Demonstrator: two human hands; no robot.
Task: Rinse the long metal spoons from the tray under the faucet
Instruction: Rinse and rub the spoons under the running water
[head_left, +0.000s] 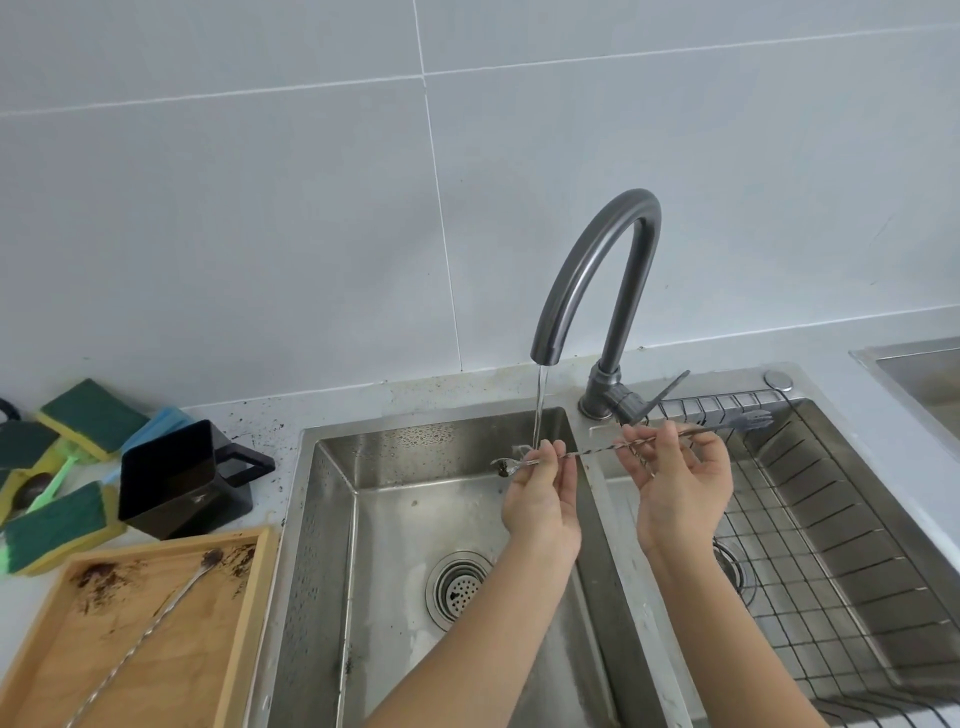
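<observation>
Two long metal spoons on show: one up in the hands (597, 451), one lying in the wooden tray (156, 623) on the table (270, 415), dirty bowl toward the wall. Both hands pinch the held spoon: left hand (543, 496) near the bowl end, right hand (680, 483) on the twisted shaft, fingers closed around it. Its long axis runs nearly level, left to right, bowl pointing left, forked end to the right over the wire rack (831, 545). One faucet (597, 270), one stream, falling right by the left fingertips above the sink (415, 519). Four green sponges (93, 415) sit far left beside one black container (171, 478).
</observation>
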